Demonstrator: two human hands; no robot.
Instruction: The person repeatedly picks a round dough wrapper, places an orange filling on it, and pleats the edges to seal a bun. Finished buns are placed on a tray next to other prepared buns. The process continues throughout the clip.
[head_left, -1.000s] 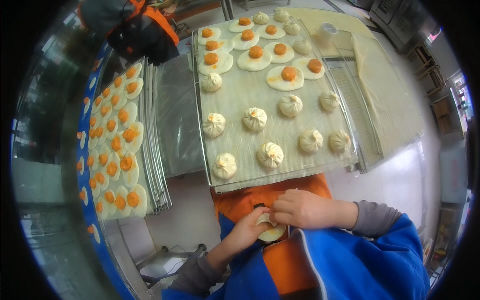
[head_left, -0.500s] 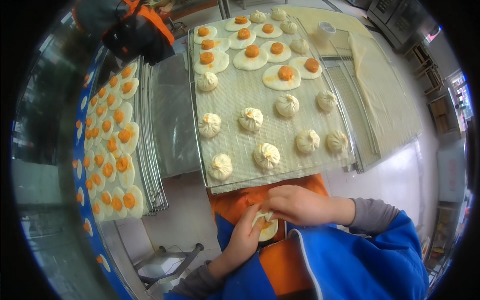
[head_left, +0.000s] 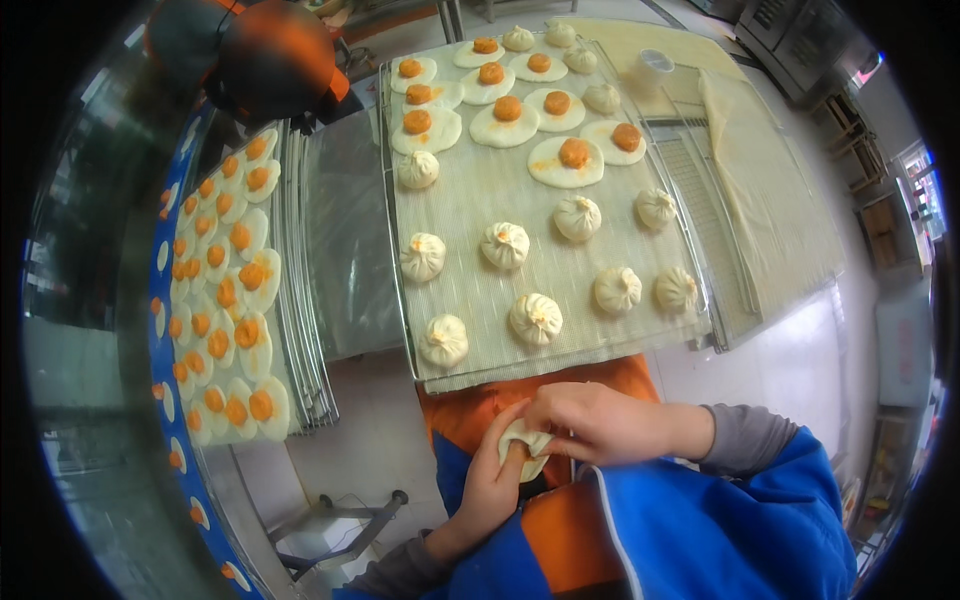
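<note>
A half-folded bun [head_left: 533,440] of white dough sits between my two hands, low in front of the tray. My left hand [head_left: 492,470] is cupped round it from the left, thumb laid over the opening and hiding most of the filling. From the right, my right hand [head_left: 590,422] is closed on the dough's rim in a pinch. Beyond them the mesh-lined tray [head_left: 480,330] carries several pleated buns, such as one at the near edge [head_left: 535,318]. Farther back on it lie flat dough rounds with orange filling [head_left: 566,160].
To the left, a stacked tray of filled dough rounds [head_left: 240,330] stands beside a blue conveyor belt [head_left: 160,345] carrying more. Another person [head_left: 275,60] is at the far left. Right of my tray are racks with a cream cloth [head_left: 765,170] and a clear cup [head_left: 655,62].
The dough's opening has been drawn in and its filling is now mostly covered. My right fingers moved slightly along the rim. The other person has leaned forward, and the belt's rounds have moved nearer.
</note>
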